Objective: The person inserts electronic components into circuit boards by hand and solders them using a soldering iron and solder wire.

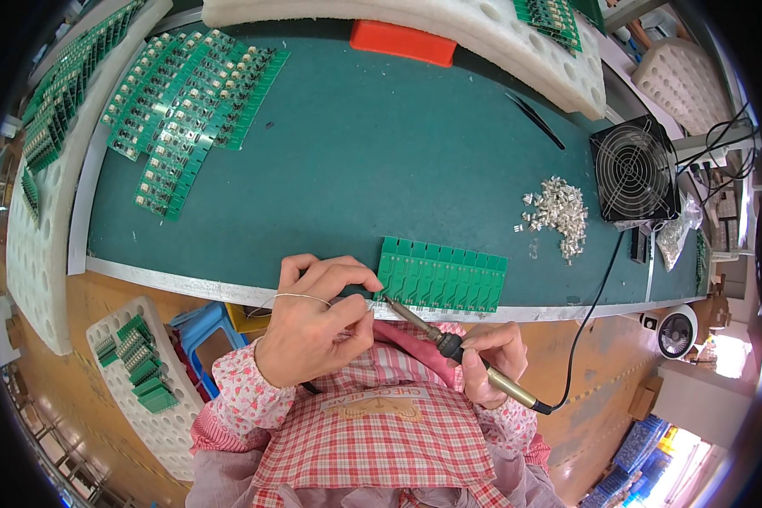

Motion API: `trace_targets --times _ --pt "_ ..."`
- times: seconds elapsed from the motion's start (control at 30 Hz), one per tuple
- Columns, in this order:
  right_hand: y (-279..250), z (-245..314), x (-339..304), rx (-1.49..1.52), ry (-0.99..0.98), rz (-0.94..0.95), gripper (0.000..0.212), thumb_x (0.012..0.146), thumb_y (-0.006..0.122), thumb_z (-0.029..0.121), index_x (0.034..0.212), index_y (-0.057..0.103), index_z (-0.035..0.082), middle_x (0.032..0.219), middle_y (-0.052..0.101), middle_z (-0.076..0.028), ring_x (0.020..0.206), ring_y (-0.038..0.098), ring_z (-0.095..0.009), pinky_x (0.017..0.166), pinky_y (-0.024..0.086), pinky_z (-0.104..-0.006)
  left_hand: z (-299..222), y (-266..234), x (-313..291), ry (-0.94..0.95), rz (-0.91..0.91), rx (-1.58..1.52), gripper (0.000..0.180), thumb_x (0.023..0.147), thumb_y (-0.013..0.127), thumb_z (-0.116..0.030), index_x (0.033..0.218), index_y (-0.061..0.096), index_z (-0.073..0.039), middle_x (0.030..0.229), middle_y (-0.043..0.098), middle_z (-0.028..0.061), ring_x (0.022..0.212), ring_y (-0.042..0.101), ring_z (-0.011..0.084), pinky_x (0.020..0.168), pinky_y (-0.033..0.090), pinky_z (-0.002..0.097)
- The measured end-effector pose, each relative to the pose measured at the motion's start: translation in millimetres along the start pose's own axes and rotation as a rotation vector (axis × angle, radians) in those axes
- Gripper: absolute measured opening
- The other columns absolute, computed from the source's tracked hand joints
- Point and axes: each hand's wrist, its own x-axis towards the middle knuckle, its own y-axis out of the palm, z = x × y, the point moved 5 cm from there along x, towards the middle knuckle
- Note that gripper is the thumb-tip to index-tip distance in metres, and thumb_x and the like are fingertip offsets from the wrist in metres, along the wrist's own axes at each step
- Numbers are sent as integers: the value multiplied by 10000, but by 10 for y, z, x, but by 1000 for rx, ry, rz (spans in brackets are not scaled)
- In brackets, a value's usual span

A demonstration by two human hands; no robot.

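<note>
My right hand (493,364) holds a soldering iron (501,383) by its handle, a black cord running from its rear end. The iron's tip rests at the lower left corner of a green circuit board panel (444,275) near the table's front edge. Beside that corner is my left hand (317,317), its fingers closed and bent. A thin strand of solder wire (300,295) loops across its knuckles; where the strand ends is hidden by the fingers. The index fingertip is close to the iron's tip, and a small dark piece shows under that finger.
Finished-looking board panels (196,110) lie at the far left. At the right are a pile of small metal connectors (560,212), black tweezers (535,120) and a black fan (635,168). White foam trays (59,245) border the bench. A red block (402,42) sits at the back.
</note>
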Motion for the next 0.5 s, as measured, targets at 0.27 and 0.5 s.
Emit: trace_targets --times 0.27,0.5 --pt "-41 10 -25 -25 -40 -35 175 793 664 91 858 539 -13 688 611 -104 540 598 -170 539 493 -273 -3 2 1 -4 -8 1 180 647 681 -36 639 506 -75 975 623 13 937 614 192 786 370 380" --pt "-157 101 58 -100 -50 -178 509 930 489 507 988 481 1 681 534 -83 482 532 -135 483 444 -257 -5 -11 0 -9 4 -26 184 656 672 -33 654 493 -76 969 626 19 935 617 197 788 368 382"
